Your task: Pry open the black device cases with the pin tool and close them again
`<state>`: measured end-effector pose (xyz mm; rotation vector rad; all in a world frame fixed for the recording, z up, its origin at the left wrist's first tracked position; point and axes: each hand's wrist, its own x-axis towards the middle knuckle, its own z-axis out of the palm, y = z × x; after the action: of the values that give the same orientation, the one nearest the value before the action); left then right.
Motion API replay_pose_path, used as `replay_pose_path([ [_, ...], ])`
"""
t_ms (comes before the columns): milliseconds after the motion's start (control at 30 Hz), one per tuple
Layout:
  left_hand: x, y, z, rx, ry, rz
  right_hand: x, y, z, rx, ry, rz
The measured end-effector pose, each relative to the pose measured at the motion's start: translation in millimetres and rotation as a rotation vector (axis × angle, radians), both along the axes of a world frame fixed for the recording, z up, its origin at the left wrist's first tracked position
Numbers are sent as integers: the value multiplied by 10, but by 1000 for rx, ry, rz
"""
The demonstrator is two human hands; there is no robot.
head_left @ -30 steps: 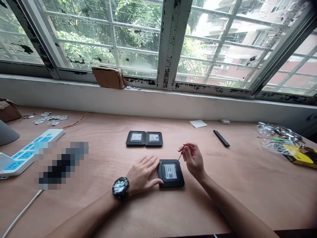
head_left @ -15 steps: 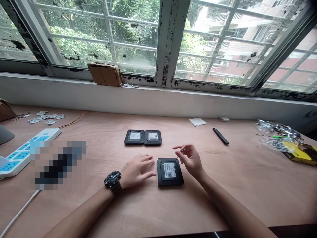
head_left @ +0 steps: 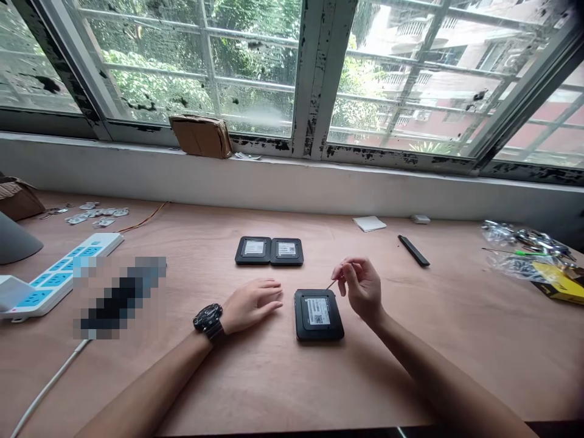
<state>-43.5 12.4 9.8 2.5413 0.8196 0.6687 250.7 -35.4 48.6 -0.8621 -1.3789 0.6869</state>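
A black square device [head_left: 318, 314] with a white label lies on the wooden table [head_left: 433, 340] in front of me. My right hand [head_left: 361, 288] hovers just right of its far corner, fingers pinched on a thin small tool [head_left: 331, 283] whose tip points at that corner. My left hand [head_left: 252, 302], with a black wristwatch [head_left: 208, 320], lies flat on the table a little left of the device, fingers stretched out and not touching it. Two more black devices [head_left: 269, 251] sit side by side farther back.
A white and blue power strip [head_left: 59, 274] lies at the left with a cable. A black bar [head_left: 413, 250] and a white pad [head_left: 369, 223] lie at the back right. Plastic bags with parts [head_left: 520, 250] and a yellow box [head_left: 559, 283] sit far right. A cardboard box [head_left: 201, 136] rests on the windowsill.
My left hand has slid off the device's left edge and now rests flat on the table beside it. My right hand keeps its pinch on the thin tool by the far corner.
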Motion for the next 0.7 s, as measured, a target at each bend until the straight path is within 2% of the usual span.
replay_pose_path([
  [167, -15, 0, 41, -9, 6, -32, -262, 143, -131, -86, -80, 137],
  [367, -14, -10, 19, 16, 30, -30, -318, 203, -284, -147, -161, 160],
  [567, -12, -10, 49, 43, 44, -43, -265, 150, -188, -141, -270, 290],
  [700, 6, -29, 81, 60, 74, -61, -239, 145, -89, -131, -218, 217],
])
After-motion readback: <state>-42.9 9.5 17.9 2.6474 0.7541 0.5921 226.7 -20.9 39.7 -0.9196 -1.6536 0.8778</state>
